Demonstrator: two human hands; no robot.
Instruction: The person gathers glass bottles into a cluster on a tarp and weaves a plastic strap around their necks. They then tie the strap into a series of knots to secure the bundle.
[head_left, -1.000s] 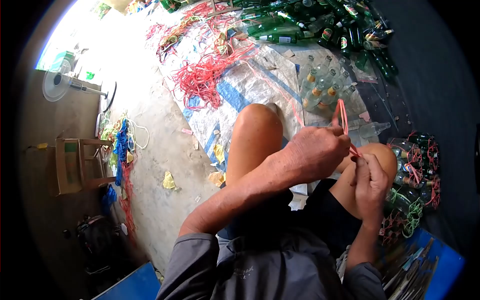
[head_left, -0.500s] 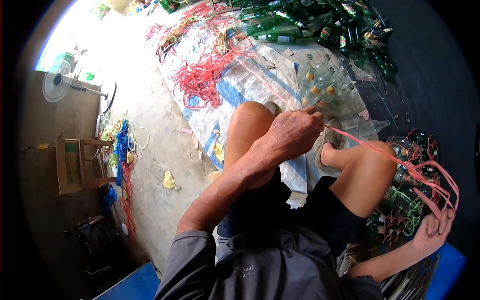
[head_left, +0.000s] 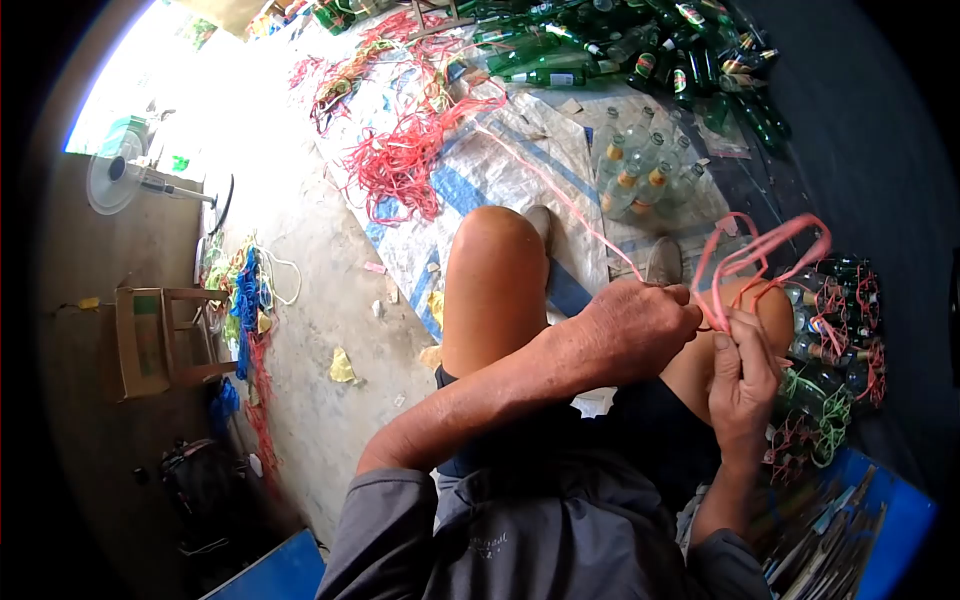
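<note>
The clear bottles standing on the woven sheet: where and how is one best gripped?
Probably by the neck, from above: the clear bottles stand upright, packed close together, so their sides are blocked and only the yellow-banded necks stand free.

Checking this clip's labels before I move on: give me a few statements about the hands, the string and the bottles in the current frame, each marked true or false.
1. Both hands, the left hand and the right hand, grip the pink plastic string. True.
2. The string loops up above the right knee. True.
3. The clear bottles lie scattered on their sides. False: they stand upright in a cluster on the woven mat.
4. The green bottles stand beside the fan. False: they lie piled at the mat's far edge.
</note>
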